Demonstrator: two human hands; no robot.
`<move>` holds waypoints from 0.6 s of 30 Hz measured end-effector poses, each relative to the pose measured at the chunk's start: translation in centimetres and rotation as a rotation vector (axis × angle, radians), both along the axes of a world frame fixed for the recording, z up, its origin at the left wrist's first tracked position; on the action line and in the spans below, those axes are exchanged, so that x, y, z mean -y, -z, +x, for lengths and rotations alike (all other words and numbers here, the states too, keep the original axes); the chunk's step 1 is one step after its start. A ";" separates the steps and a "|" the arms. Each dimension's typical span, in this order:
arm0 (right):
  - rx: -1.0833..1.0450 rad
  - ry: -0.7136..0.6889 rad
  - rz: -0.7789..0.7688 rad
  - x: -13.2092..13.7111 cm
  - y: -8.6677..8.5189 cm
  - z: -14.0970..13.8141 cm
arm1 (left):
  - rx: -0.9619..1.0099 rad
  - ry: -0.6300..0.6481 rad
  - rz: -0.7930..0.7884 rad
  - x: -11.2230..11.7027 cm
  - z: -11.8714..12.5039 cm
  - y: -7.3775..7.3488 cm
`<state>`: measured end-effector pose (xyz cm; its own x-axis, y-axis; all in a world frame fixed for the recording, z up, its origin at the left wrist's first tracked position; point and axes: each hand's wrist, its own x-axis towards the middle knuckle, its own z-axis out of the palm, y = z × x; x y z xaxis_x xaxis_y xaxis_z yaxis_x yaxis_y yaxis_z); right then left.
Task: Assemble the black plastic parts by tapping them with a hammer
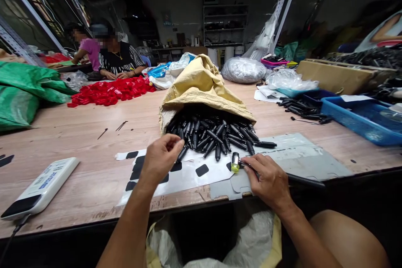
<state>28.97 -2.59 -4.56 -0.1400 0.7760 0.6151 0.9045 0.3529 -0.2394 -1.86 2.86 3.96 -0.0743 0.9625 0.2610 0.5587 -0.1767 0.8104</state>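
A tan woven sack (201, 86) lies on its side on the wooden table (94, 134), spilling a heap of small black plastic parts (216, 134). My left hand (161, 157) is curled at the front edge of the heap, fingertips pinched together by one black part; what they hold is hidden. My right hand (266, 178) grips the handle of a small mallet (236, 162) with a yellow-green head, resting on a grey sheet (298, 159). A white backing sheet with black stickers (188, 173) lies under my left hand.
A white handheld device (40, 186) lies front left. Green bags (25, 88) sit at the left edge. Two people sit at the far left behind a pile of red parts (109, 90). Blue trays (361, 117), more black parts (298, 106) and a cardboard box (339, 75) stand right.
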 end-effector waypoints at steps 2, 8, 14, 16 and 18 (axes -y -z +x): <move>0.002 0.005 -0.006 0.0 -0.1 0.0 | -0.355 -0.032 0.002 0.2 0.7 2.0; -0.007 0.004 -0.018 0.0 -0.4 -0.1 | -0.700 -0.105 -0.045 0.6 1.8 3.5; -0.018 0.019 -0.054 0.2 -0.6 -0.3 | -0.435 -0.099 -0.191 0.2 -0.2 2.3; -0.012 0.024 -0.054 0.2 -0.6 -0.3 | -0.169 -0.040 -0.201 0.5 0.1 2.2; -0.011 0.026 -0.047 0.2 -0.7 -0.3 | 0.083 0.059 -0.183 1.0 1.4 2.3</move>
<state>28.64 -2.78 -3.90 -0.1132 0.8073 0.5791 0.9105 0.3176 -0.2647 -0.51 1.87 1.62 -0.0299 0.9966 0.0763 0.4816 -0.0525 0.8748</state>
